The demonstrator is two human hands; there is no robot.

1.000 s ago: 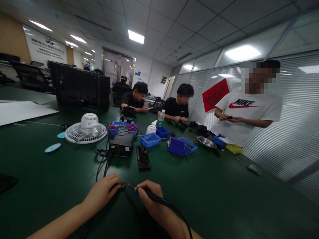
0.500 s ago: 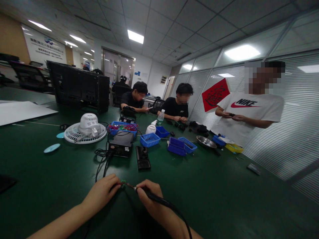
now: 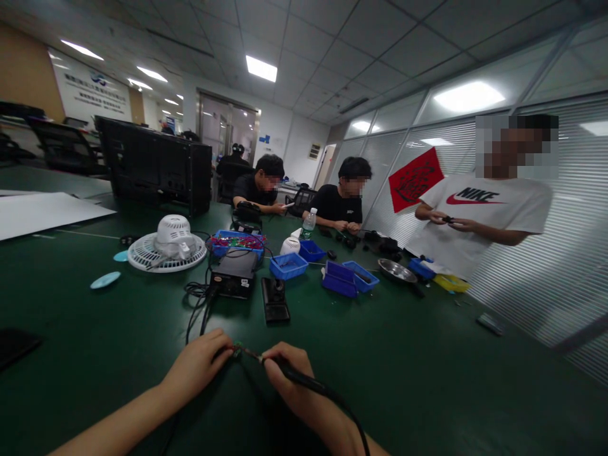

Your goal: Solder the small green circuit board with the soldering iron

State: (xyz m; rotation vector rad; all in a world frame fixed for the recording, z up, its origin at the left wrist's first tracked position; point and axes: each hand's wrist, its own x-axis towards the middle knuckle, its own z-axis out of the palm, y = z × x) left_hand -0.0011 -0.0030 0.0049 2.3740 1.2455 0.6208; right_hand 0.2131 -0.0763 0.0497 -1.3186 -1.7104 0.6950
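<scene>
My right hand is closed around a soldering iron, whose black cord runs down past my wrist. The iron's tip points left and meets, or nearly meets, a small green circuit board. Pinched in the fingertips of my left hand, the board shows only in part, and its details are too small to make out. Beyond my hands stand a black soldering station with cables and a black iron stand.
A white fan part lies at the left, near a pale blue disc. Blue bins, a bottle and a metal bowl stand farther back. A monitor is behind the fan part. Several people are around the table.
The whole view has shifted slightly, so things appear a little farther right. Both hands keep the same hold on the board and the soldering iron.
</scene>
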